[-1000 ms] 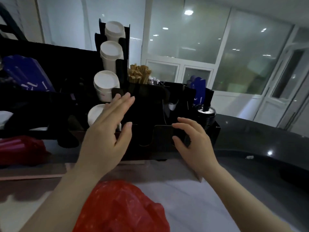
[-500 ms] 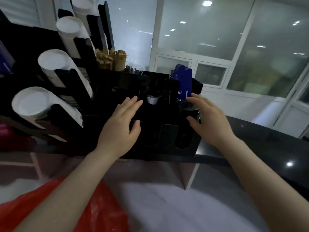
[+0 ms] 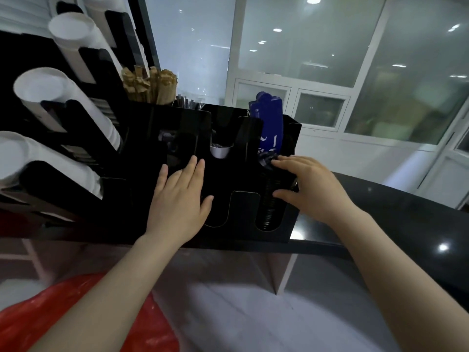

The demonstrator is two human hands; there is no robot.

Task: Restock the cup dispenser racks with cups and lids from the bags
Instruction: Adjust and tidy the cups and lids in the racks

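Note:
A black dispenser rack (image 3: 142, 189) stands on the dark counter. Its left side holds slanted stacks of white cups (image 3: 76, 49), its front has tall slots. My left hand (image 3: 181, 194) lies flat with straight fingers against the rack's front panel. My right hand (image 3: 308, 186) curls round the top of the stack of black lids (image 3: 269, 199) in the rightmost slot, thumb below and fingers above. A red plastic bag (image 3: 83, 318) lies below, at the bottom left.
Wooden stirrers (image 3: 149, 85) and a blue packet (image 3: 269, 123) stick up from the rack's top compartments. A small white cup (image 3: 220, 150) sits in a middle slot. The black counter (image 3: 396, 224) curves off to the right. Glass partitions rise behind.
My view has moved closer to the rack. My left hand has settled flat on the front panel, and my right hand has closed round the black lid stack.

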